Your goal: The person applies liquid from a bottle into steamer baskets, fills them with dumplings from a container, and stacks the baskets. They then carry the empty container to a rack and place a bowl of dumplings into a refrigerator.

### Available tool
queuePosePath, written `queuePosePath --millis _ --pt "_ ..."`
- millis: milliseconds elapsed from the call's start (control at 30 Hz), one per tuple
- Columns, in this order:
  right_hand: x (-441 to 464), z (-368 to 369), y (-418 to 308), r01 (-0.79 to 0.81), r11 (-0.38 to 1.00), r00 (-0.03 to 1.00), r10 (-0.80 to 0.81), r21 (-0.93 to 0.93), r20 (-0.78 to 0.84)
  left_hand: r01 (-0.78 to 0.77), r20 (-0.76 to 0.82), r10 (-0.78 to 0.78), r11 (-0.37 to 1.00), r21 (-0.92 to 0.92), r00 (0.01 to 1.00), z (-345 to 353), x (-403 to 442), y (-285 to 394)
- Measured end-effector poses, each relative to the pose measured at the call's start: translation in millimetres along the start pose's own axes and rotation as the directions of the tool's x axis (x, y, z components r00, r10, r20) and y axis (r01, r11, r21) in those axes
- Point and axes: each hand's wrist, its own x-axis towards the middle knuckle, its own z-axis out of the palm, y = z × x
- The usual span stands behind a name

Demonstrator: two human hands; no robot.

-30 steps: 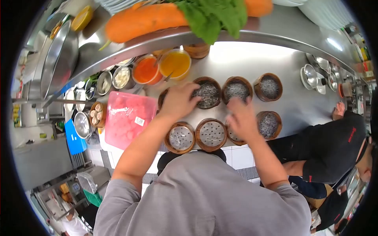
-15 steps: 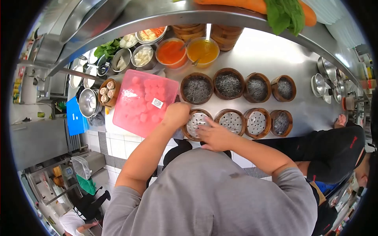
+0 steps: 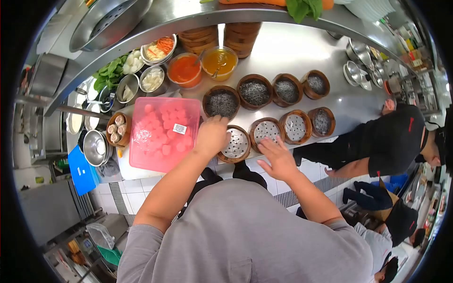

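Eight round steamer baskets (image 3: 296, 128), mouths facing up, and their two rows run lengthwise left to right across the steel surface (image 3: 349, 106)! Left hand (image 3: 213, 136) at the rim of the front-left basket (image 3: 237, 147), fingers curved, whether gripping I can't tell. Right hand (image 3: 278, 159) open, fingers spread at the next basket's near edge. Pink box (image 3: 158, 153) just beside the left wrist.

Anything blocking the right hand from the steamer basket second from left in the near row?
Nothing visible stands between the right hand and that steamer basket: the hand overlaps its near edge in this view, though contact can't be told.
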Motion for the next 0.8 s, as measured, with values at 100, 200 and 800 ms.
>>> queuePosePath --millis 100,200,800 --pt "-24.2 14.5 12.7 -0.154 0.987 0.988 0.154 -0.046 -0.003 -0.124 -0.022 0.123 0.99 -0.069 0.992 4.9 28.6 36.3" --pt "-4.8 35.3 20.9 -0.061 0.996 0.998 0.062 -0.059 0.022 -0.252 -0.06 0.25 0.967 -0.026 0.966 44.4 65.2 52.9" --pt "-27.0 9.4 116.2 -0.438 0.879 0.897 0.414 -0.187 -0.155 -0.269 0.001 0.271 0.955 -0.121 0.962 76.2 148.2 157.0"
